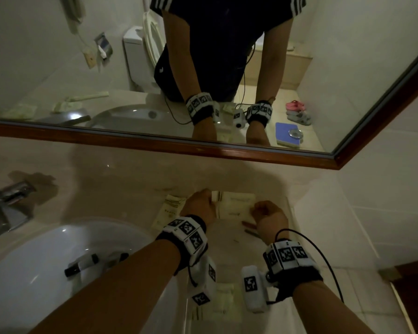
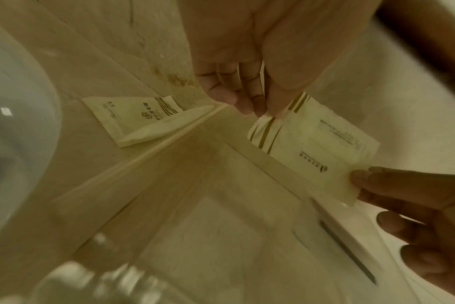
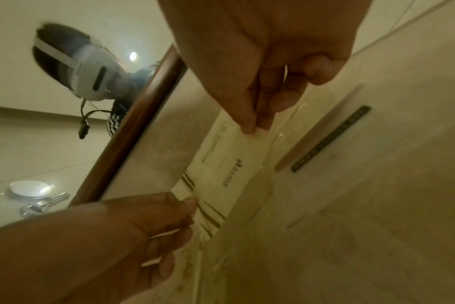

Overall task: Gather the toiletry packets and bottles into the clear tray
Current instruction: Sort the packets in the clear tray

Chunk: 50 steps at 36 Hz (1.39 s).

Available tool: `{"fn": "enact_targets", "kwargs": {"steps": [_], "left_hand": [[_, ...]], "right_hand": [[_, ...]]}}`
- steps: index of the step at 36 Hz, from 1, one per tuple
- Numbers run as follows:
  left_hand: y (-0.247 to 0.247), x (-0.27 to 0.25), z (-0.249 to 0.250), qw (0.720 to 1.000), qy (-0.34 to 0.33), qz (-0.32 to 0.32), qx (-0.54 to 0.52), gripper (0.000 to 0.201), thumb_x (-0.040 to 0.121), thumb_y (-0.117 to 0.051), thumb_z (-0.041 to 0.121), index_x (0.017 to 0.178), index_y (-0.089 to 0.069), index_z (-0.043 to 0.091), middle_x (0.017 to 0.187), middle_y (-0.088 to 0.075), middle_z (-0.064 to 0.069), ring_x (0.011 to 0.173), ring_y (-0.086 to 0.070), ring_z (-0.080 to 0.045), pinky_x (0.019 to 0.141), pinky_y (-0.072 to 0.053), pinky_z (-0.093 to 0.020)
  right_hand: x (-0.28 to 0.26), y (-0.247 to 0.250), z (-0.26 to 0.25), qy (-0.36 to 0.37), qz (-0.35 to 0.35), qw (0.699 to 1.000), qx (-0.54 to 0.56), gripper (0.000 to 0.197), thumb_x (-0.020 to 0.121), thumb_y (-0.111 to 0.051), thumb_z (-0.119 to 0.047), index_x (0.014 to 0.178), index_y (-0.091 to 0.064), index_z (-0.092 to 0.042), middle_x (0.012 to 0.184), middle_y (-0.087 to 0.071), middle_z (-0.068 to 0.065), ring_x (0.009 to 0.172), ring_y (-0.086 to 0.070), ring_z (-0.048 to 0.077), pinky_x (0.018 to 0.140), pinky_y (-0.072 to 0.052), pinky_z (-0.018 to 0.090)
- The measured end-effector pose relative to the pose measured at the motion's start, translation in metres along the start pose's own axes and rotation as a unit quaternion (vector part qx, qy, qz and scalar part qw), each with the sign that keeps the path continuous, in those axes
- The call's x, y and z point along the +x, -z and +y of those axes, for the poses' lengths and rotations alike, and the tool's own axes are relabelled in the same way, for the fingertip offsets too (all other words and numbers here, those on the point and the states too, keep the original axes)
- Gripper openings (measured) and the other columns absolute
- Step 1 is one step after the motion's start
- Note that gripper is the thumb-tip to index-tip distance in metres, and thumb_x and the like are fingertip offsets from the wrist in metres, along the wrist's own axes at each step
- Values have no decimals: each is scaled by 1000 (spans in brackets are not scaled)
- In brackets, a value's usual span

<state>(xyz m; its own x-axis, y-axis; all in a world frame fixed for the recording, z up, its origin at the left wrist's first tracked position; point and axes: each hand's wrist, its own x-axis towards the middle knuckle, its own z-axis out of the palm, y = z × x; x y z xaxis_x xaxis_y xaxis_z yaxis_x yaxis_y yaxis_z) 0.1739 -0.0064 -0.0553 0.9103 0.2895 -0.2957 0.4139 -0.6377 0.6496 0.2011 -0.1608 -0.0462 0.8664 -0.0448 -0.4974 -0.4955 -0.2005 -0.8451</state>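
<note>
Both hands hold one cream packet (image 1: 234, 206) with gold stripes above the far end of the clear tray (image 1: 290, 220). My left hand (image 1: 211, 198) pinches its striped end (image 2: 270, 121) between thumb and fingers. Its other end is pinched by my right hand (image 1: 256, 208), seen close in the right wrist view (image 3: 257, 127). A second cream packet (image 1: 169, 210) lies on the counter just left of the tray's rim (image 2: 169, 142). More packets (image 1: 225, 300) lie in the near end of the tray, under my wrists. Two small white bottles with black caps (image 1: 81, 265) lie in the sink.
The white sink basin (image 1: 34, 273) and chrome tap (image 1: 10, 196) are to the left. A thin dark strip (image 3: 330, 139) and a pale stick (image 3: 309, 139) lie on the tray floor at the right. A wood-framed mirror (image 1: 203, 150) runs along the back, and a tiled wall stands to the right.
</note>
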Motion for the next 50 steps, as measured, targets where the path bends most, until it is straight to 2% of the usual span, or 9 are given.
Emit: {"fn": "enact_targets", "kwargs": {"steps": [6, 10, 16, 20, 26, 31, 43, 46, 50], "left_hand": [[5, -27, 7, 1000, -14, 7, -6, 16, 95, -43, 11, 99, -55, 2, 106, -63, -20, 94, -59, -30, 78, -47, -33], [6, -45, 8, 1000, -24, 13, 5, 11, 96, -45, 14, 96, -54, 7, 92, -55, -13, 84, -52, -24, 75, -45, -32], [6, -76, 6, 999, -27, 22, -26, 13, 93, -48, 10, 104, -55, 6, 92, -50, -5, 85, -46, -17, 75, -41, -27], [0, -96, 1, 994, -12, 30, -107, 19, 88, -56, 10, 77, -45, 20, 83, -55, -7, 75, -54, -22, 65, -45, -30], [-19, -125, -2, 992, -33, 27, -121, 23, 86, -61, 10, 75, -42, 17, 76, -54, -7, 72, -53, -22, 66, -46, -34], [-42, -137, -3, 993, -30, -5, -111, 30, 86, -62, 12, 66, -43, 24, 78, -57, -6, 76, -56, -23, 73, -50, -34], [-86, -144, -7, 995, -16, -80, -61, 14, 85, -55, 2, 81, -53, 15, 79, -57, -8, 83, -55, -26, 75, -48, -30], [-94, -142, -9, 991, -5, -119, -64, 17, 85, -52, -2, 89, -56, 15, 72, -49, 4, 82, -50, -17, 69, -40, -21], [-102, -139, -13, 987, -4, -155, -43, 28, 85, -52, -4, 111, -60, 3, 94, -55, -8, 88, -54, -19, 77, -44, -23]], "right_hand": [[-18, 18, 7, 115, 59, 971, -199, 14, 88, -59, -14, 101, -61, -10, 95, -62, 7, 83, -53, 19, 71, -40, 24], [-38, 24, 8, 131, 64, 970, -194, 14, 88, -60, -15, 100, -52, -14, 90, -60, 4, 78, -55, 20, 54, -39, 21], [-68, 36, 21, 161, 63, 963, -208, 10, 88, -60, -16, 95, -52, -14, 88, -61, 2, 79, -55, 18, 60, -37, 24], [-86, 44, 35, 178, 52, 959, -214, 5, 88, -59, -14, 93, -58, -14, 83, -61, 1, 76, -56, 17, 53, -36, 12], [-103, 62, 60, 189, 52, 950, -244, 5, 88, -57, -11, 88, -59, -16, 78, -58, -3, 71, -52, 11, 54, -34, 8], [-109, 79, 77, 170, 60, 946, -269, 8, 88, -56, -10, 86, -58, -17, 85, -60, 0, 80, -55, 16, 68, -39, 21], [-96, 98, 122, 91, 66, 940, -321, 12, 87, -54, -8, 85, -60, -18, 96, -67, 5, 88, -58, 19, 78, -40, 21], [-92, 99, 126, 78, 78, 938, -327, 13, 87, -52, -8, 87, -62, -16, 99, -68, 7, 92, -61, 23, 78, -42, 23], [-87, 102, 130, 69, 80, 930, -352, 18, 88, -50, -6, 90, -64, -16, 102, -69, 9, 95, -62, 26, 78, -42, 24]]}}
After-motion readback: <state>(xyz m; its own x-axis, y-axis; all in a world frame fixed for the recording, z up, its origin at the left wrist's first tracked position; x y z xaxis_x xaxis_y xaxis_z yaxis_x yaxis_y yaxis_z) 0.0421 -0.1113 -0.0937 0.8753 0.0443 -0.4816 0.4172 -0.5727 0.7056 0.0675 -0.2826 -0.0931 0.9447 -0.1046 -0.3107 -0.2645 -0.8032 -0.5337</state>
